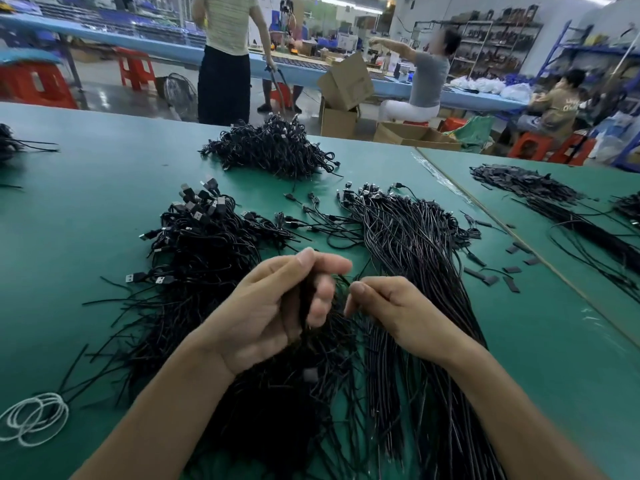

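Note:
My left hand [277,306] grips a thick bunch of thin black cables [304,299] that hang down from it over the green table [69,237]. Just to its right, my right hand [384,306] has its fingers curled, pinching a thin black cable near the bunch. Below both hands lies a dense spread of loose black cables [294,410]. On the left lies a pile of black cables with USB plugs [197,230]. To the right stretches a long bundle of black cables with small plugs [415,244].
Another black cable heap [273,148] lies at the table's far side. White rubber bands [34,419] rest at the near left. Small black tube pieces [498,271] lie scattered at right, with more black strips [526,183] beyond a seam. Several people work at benches behind.

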{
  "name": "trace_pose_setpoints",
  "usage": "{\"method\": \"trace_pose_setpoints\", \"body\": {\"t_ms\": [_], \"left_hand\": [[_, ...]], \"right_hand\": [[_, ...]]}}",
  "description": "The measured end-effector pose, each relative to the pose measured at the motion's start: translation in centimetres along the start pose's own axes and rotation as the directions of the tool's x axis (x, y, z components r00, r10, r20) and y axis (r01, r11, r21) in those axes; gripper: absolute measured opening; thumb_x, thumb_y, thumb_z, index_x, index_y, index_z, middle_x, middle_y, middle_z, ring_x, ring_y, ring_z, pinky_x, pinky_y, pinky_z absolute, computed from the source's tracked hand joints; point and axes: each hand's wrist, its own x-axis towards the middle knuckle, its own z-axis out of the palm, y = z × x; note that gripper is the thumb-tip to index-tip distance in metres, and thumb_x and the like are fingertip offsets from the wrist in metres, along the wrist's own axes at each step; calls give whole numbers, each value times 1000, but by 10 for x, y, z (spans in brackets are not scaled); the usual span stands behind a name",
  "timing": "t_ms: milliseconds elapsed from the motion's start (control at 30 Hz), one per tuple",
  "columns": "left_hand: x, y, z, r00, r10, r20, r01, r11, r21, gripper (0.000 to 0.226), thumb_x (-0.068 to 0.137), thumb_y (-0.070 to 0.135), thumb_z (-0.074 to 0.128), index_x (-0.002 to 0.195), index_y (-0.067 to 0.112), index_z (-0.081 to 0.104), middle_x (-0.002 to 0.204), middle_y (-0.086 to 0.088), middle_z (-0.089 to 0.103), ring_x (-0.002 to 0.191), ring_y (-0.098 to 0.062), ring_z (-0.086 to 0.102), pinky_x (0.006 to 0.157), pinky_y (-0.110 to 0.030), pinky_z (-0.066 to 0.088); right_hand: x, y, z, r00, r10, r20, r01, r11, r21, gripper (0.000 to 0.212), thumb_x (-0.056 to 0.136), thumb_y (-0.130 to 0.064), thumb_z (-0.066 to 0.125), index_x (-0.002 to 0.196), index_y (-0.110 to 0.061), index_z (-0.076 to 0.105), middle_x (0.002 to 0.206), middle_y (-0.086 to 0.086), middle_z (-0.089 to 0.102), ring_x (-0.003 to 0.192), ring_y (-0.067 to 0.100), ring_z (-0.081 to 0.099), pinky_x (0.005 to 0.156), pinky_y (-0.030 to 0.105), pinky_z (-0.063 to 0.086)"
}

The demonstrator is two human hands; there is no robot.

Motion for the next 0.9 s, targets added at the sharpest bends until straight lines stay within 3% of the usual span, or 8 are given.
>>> {"method": "trace_pose_setpoints", "body": {"t_ms": [67, 133, 200, 367, 633, 700, 800, 900], "left_hand": [[4, -5, 3, 996, 44, -80, -57, 986, -156, 38, 95, 30, 49, 105, 6, 78, 84, -4, 72, 71, -10, 69, 64, -19, 57], [9, -8, 4, 984, 68, -166, -118, 942, -313, 43, 95, 29, 45, 108, 4, 76, 100, -10, 75, 89, -16, 74, 73, -22, 59], [12, -10, 5, 961, 112, -253, -190, 932, -309, 45, 95, 30, 45, 113, 0, 73, 114, -15, 72, 105, -21, 71, 80, -23, 59], [11, -22, 12, 893, 356, -274, -352, 934, 66, 46, 97, 34, 45, 129, 4, 57, 125, -14, 69, 119, -28, 64, 92, -28, 54], [6, -4, 6, 769, 529, -359, -525, 843, 116, 43, 100, 30, 36, 126, 1, 56, 111, -8, 74, 107, -24, 70, 90, -32, 57], [6, -6, 3, 717, 584, -381, -555, 809, 196, 41, 104, 31, 37, 128, 3, 55, 113, -7, 73, 110, -24, 69, 92, -32, 56], [9, -5, -8, 604, 719, -344, -496, 677, 544, 38, 105, 25, 35, 134, 8, 52, 122, -1, 68, 116, -19, 66, 97, -29, 53], [10, -7, -22, 624, 743, -242, -279, 501, 819, 39, 108, 22, 35, 139, 4, 50, 125, 7, 63, 119, -5, 62, 101, -26, 50]], "right_hand": [[-1, -8, 5, 1000, -21, 17, 23, 994, -104, 40, 102, -43, 45, 76, -20, 65, 62, 14, 48, 57, 29, 41, 55, 41, 37], [-1, -21, 13, 996, -44, 83, 60, 978, -200, 35, 104, -33, 47, 72, -21, 57, 62, -1, 55, 57, 20, 49, 58, 37, 43], [-3, -30, 19, 988, -25, 152, 70, 952, -299, 29, 100, -21, 45, 73, -21, 53, 68, -1, 61, 60, 20, 54, 58, 34, 47], [-6, -33, 14, 987, 16, 162, 58, 895, -442, 19, 99, -26, 42, 86, -19, 54, 75, 5, 62, 69, 25, 55, 66, 40, 50], [-10, 24, 3, 930, 309, 198, -210, 891, -402, 38, 106, -38, 39, 92, -17, 67, 85, -2, 70, 85, 17, 66, 78, 27, 49], [-11, 23, -2, 958, 250, 138, -177, 900, -399, 37, 105, -41, 39, 86, -20, 64, 78, -3, 69, 78, 16, 66, 71, 26, 50], [-10, 6, -8, 997, 46, 55, -25, 944, -330, 38, 100, -51, 38, 76, -24, 51, 64, -3, 60, 55, 14, 55, 53, 26, 46], [-8, -12, -6, 990, -135, 39, 141, 940, -311, 42, 99, -58, 36, 81, -24, 51, 61, -7, 51, 49, 7, 41, 47, 23, 38]]}}
